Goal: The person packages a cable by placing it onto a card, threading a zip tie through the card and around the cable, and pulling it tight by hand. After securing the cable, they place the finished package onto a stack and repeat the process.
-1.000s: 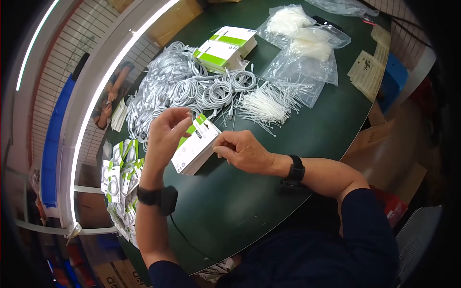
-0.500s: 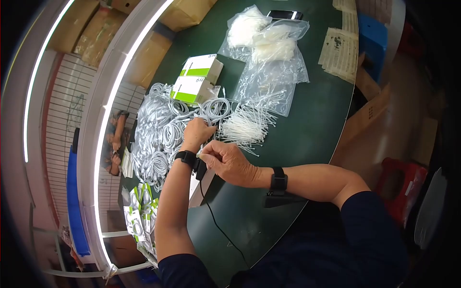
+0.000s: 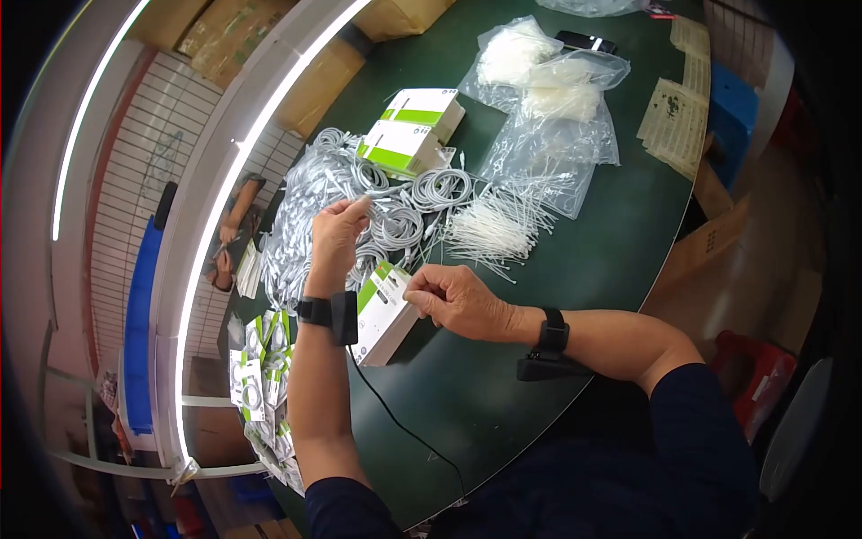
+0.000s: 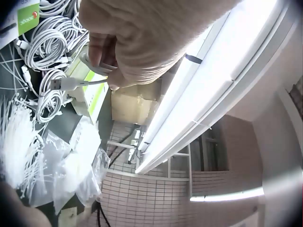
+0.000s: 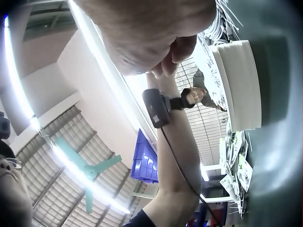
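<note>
White cable [image 4: 70,84] | left hand [image 3: 334,241] pinches it | right hand [image 3: 464,304] curled, contents unclear | card stack [image 3: 381,322] near

The left hand [image 4: 142,40] pinches what seems a white USB cable [image 4: 69,84] near coiled cables [image 4: 47,39]

Surface [image 3: 485,359]: smooth, dark green, slight sheen. Bags [image 3: 575,135]: clear plastic, glossy, wrinkled. Zip ties [image 3: 494,229]: smooth white plastic. Card stack [image 3: 384,314]: smooth printed card. Cable plug [image 4: 66,84]: metal tip, white plastic housing. Sleeve [image 3: 700,422]: matt dark cloth. Large carton [image 3: 314,85]: brown cardboard, matt.
</note>
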Available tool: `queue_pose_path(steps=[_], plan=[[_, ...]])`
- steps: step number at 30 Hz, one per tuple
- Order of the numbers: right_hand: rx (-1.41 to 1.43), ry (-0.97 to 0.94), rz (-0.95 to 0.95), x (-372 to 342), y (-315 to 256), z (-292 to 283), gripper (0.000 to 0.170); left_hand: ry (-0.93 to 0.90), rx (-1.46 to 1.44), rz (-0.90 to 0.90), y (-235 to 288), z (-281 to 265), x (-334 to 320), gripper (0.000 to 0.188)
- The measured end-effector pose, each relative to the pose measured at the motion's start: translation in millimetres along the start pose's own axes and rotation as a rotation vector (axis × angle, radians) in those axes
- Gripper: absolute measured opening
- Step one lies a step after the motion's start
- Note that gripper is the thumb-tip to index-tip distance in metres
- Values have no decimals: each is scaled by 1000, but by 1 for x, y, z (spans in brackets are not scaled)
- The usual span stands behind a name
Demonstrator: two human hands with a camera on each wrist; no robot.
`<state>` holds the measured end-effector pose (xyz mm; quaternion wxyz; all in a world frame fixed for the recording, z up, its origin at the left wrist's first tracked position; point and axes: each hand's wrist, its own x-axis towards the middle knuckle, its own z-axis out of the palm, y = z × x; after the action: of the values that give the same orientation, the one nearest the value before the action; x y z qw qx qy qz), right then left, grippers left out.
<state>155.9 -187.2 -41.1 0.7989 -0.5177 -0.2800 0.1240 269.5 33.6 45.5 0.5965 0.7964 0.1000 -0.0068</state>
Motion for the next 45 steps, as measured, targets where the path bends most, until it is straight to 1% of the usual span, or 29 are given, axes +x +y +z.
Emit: queue_pose_path(steps=[1, 3, 4, 5, 7, 8, 9, 11, 12, 13, 15, 16, 19, 20, 21, 23, 25, 28, 29, 32, 33, 35, 36, 37, 39, 40, 41, 43, 45], plan=[[-1, -15, 3, 0, 0, 2, 13, 22, -128, 94, 0, 0, -14, 10], [-20, -173, 103, -3, -5, 6, 23, 68, -387, 282, -3, 5, -48, 16], [-34, -253, 159, -4, -7, 8, 28, 84, -403, 280, -5, 12, -66, 16], [-44, -271, 177, -5, -8, 11, 28, 141, -395, 322, -9, 22, -87, 17], [81, -233, 131, -10, -10, 19, 41, 260, -384, 392, -18, 40, -126, 20], [140, -214, 111, -12, -9, 20, 48, 283, -411, 382, -23, 45, -143, 20], [125, -233, 138, -11, -8, 18, 48, 224, -412, 375, -28, 50, -159, 19], [113, -286, 172, -4, -8, 11, 54, 106, -417, 367, -37, 57, -186, 18], [105, -313, 187, -4, -8, 9, 58, 129, -447, 363, -39, 60, -197, 18], [86, -333, 210, -5, -9, 10, 58, 104, -498, 353, -41, 63, -206, 14], [5, -294, 213, -4, -16, 13, 59, 53, -595, 340, -44, 68, -217, 9], [-35, -273, 208, -3, -18, 13, 59, 72, -620, 343, -48, 69, -218, 9], [-113, -279, 247, -4, -8, 9, 56, 195, -893, 271, -61, 61, -218, 25], [-142, -272, 256, -3, -7, 8, 54, 208, -909, 271, -69, 58, -217, 25], [-150, -285, 266, -4, -7, 8, 54, 198, -990, 192, -80, 55, -216, 32], [-163, -238, 330, -5, -12, 11, 49, 171, -1148, 31, -94, 52, -214, 45], [-174, -222, 369, -6, -10, 12, 47, 196, -1169, -1, -99, 52, -214, 46], [193, -243, 503, -9, 0, 13, 41, 232, -1189, -67, -103, 48, -213, 48], [191, -247, 510, -9, -1, 15, 41, 206, -1184, -78, -103, 44, -214, 49], [427, -307, 585, -10, -7, 19, 38, 163, -1181, -105, -103, 34, -218, 52], [427, -309, 595, -10, -6, 19, 38, 125, -1204, -70, -102, 30, -221, 52], [292, -384, 601, -12, 1, 21, 37, 54, -1248, -7, -104, 24, -228, 54], [228, -421, 604, -13, 4, 22, 37, 66, -1253, -16, -108, 22, -230, 54], [235, -423, 617, -13, 5, 24, 37, 82, -1190, -17, -112, 18, -233, 55], [97, -505, 632, -14, 3, 30, 37, 116, -1064, -31, -122, 13, -240, 57], [29, -546, 640, -14, 3, 33, 36, 129, -1069, -49, -125, 10, -245, 57], [40, -547, 661, -15, 6, 34, 36, 102, -920, -62, -126, 5, -248, 58], [6, -637, 666, -18, 12, 34, 39, 35, -626, -97, -127, 0, -256, 59], [-4, -682, 693, -19, 15, 33, 40, 5, -656, -125, -130, 0, -257, 54]])
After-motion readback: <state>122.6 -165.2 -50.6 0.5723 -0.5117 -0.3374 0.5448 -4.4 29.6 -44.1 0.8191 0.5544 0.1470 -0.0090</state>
